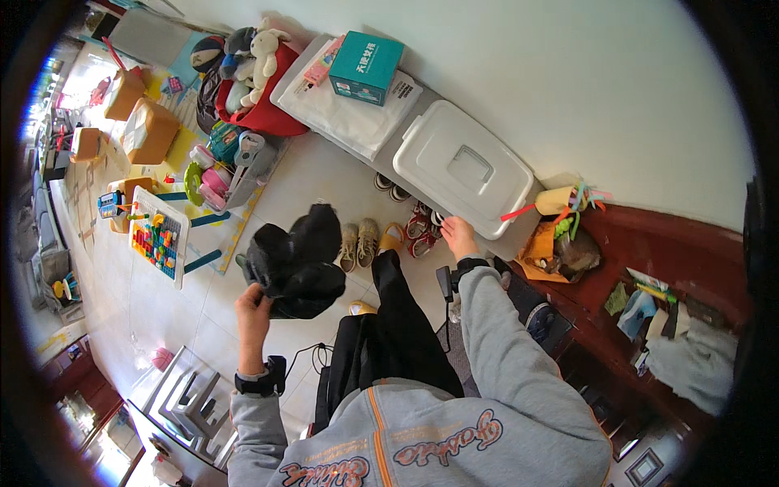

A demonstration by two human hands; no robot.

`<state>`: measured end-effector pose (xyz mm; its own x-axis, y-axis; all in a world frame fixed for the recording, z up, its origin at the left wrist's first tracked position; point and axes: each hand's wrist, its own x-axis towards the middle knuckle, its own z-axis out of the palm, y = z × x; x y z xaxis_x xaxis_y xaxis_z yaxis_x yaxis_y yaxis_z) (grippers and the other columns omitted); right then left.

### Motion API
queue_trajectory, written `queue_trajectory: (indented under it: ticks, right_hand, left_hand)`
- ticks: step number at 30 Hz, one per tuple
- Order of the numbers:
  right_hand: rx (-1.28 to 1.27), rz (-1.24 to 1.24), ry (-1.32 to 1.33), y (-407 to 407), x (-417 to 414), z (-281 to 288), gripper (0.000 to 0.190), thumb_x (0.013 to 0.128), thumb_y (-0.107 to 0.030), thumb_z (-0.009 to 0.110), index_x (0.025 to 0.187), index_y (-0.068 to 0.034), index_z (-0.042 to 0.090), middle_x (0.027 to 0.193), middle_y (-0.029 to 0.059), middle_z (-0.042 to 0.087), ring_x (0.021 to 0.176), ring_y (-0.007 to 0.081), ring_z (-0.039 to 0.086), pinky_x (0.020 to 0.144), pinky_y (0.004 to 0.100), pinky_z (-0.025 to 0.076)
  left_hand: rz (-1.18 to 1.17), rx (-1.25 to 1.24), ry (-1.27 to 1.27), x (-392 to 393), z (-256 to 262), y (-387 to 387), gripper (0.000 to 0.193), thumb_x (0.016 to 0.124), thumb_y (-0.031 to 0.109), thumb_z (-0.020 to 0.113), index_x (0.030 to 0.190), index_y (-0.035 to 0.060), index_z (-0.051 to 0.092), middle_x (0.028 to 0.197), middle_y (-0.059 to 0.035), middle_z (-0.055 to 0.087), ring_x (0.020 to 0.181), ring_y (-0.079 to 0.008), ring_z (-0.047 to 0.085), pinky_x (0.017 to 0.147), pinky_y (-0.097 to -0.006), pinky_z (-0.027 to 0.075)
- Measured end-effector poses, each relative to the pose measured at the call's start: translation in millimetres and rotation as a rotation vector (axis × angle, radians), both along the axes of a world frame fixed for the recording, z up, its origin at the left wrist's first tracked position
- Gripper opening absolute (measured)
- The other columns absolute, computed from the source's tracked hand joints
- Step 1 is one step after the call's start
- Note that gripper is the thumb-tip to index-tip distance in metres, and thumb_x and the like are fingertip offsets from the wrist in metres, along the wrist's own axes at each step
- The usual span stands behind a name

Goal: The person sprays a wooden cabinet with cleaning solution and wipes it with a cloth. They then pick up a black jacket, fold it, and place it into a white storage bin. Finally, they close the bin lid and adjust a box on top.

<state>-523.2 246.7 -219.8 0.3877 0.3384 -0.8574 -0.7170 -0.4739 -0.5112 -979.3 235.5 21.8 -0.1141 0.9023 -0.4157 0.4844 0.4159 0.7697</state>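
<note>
My left hand (251, 310) grips dark, soft-looking black footwear (298, 268), apparently a pair of boots, above the tiled floor. My right hand (457, 236) reaches to the front edge of a low grey bench. Its fingertips are at a small dark shoe with white trim (436, 218); whether they grip it is hidden. Red and white sneakers (419, 222) lie just beside those fingers. Beige lace-up sneakers (367, 242) stand on the tiles between my hands. I wear yellow slippers (392, 236).
On the bench stand a lidded white storage box (462, 164) and a teal carton (365, 67). A red basket of plush toys (292, 91), a clear toy bin (246, 176) and a building-block table (158, 237) are to the left. A dark red cabinet (614, 243) lies right.
</note>
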Motion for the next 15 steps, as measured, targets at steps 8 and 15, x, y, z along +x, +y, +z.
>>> queue_trajectory:
  ticks: [8,15]
  right_hand:
    - [-0.098,-0.445,0.215,17,30,-71,0.034,0.089,-0.021,0.061,0.111,0.001,0.049,0.111,0.0155,0.051,0.099,0.0278,0.055,0.091,0.0427,0.049]
    - [-0.183,-0.637,0.29,29,36,-62,0.045,0.083,-0.032,0.07,0.107,0.0,0.048,0.102,0.0136,0.049,0.092,0.025,0.052,0.088,0.0428,0.049]
  left_hand:
    - [0.126,0.018,0.048,-4,0,65,0.011,0.085,-0.003,0.062,0.095,-0.0046,0.064,0.082,-0.0011,0.066,0.075,-0.0071,0.056,0.069,-0.0225,0.046]
    - [0.153,0.008,0.075,-5,8,86,0.012,0.085,-0.002,0.062,0.097,-0.0043,0.064,0.081,-0.0012,0.066,0.074,-0.0079,0.056,0.069,-0.0225,0.046]
